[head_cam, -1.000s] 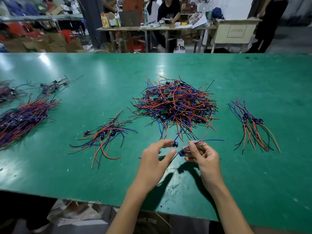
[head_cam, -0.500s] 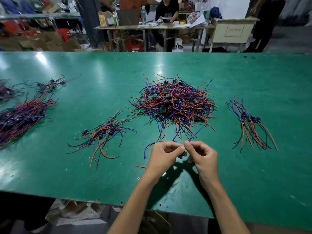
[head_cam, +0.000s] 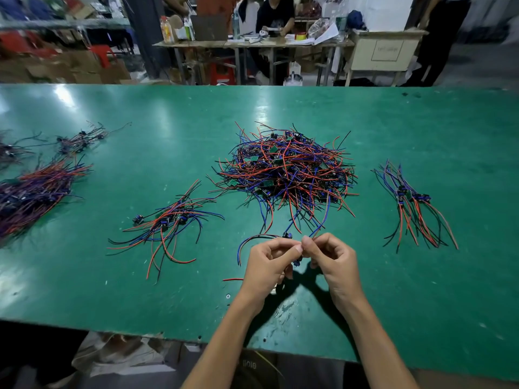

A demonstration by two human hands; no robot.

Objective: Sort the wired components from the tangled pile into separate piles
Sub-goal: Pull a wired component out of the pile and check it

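Both hands meet just above green table [head_cam: 421,276], near front edge, directly below tangled pile [head_cam: 286,169]. L hand [head_cam: 266,265] fingers curled, pinching wired component [head_cam: 287,235]; its blue/black leads arc out to left. R hand [head_cam: 331,259] fingers curled, thumb and forefinger pinching thin wires at same spot, touching L fingertips. Sorted pile [head_cam: 165,220] to left of hands, another [head_cam: 412,206] to right, both well apart from hands. Bigger bundles [head_cam: 36,192] at far left edge.

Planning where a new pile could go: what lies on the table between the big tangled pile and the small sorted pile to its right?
Head view: only bare green table between the tangled pile and the right pile.
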